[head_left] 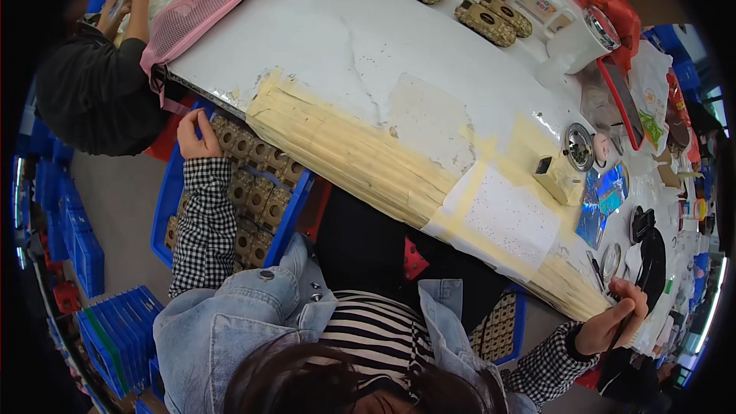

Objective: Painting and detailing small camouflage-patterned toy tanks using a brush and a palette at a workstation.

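My left hand (198, 136) is over the far rim of a blue crate (163, 211), its fingers loosely bent and apart with nothing visible in them. Inside the crate stand rows of camouflage-patterned cases (257, 198), each with a round hole. At the right end of the table's front edge, the fingers of my right hand (612, 322) are bent together; a thin dark thing seems to be at them, too small to name. Near that hand lie a thin dark tool (596, 270) and a black object (652, 261).
On the white table (330, 46) sit several camouflage cases (491, 21), a pink mesh bag (211, 11), a white mug (579, 42) and a small yellowish box (558, 178). Tan tape (345, 157) covers the front edge. A person's dark sleeve (92, 92) is at far left.
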{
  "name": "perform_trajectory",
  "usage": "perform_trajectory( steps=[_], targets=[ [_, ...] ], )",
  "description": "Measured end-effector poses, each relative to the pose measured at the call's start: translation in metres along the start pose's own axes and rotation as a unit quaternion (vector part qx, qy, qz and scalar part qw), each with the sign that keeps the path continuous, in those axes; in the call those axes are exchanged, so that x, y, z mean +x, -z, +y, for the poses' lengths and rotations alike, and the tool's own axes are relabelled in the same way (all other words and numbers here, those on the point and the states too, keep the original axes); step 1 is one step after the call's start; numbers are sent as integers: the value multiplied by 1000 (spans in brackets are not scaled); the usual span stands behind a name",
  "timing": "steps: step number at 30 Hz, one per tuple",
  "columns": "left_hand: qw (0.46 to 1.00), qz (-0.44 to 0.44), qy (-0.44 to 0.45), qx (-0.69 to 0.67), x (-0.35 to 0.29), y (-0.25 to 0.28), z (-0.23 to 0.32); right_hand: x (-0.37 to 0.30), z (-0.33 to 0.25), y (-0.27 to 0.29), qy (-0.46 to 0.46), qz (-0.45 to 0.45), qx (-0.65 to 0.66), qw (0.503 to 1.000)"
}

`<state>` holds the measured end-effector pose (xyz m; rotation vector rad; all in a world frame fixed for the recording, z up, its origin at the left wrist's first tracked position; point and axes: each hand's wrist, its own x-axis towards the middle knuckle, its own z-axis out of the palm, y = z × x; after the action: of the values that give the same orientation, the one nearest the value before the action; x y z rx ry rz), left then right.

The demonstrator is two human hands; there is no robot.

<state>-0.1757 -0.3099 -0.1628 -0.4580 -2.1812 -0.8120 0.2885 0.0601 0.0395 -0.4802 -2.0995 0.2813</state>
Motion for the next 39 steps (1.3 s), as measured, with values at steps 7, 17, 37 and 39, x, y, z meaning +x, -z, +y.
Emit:
perform_trajectory(
  steps=[7, 17, 37, 39],
  targets=[
    [941, -22, -312, -130, 117, -7, 147, -1, 7, -4, -26, 54, -19, 998],
    [881, -213, -419, 53, 158, -187, 224, -19, 4, 18, -43, 29, -52, 997],
    [887, -312, -293, -174, 150, -173, 228, 37, 49, -57, -34, 23, 113, 993],
    [888, -344, -271, -140, 150, -170, 234, 35, 55, -63, -64, 24, 120, 990]
  ],
)
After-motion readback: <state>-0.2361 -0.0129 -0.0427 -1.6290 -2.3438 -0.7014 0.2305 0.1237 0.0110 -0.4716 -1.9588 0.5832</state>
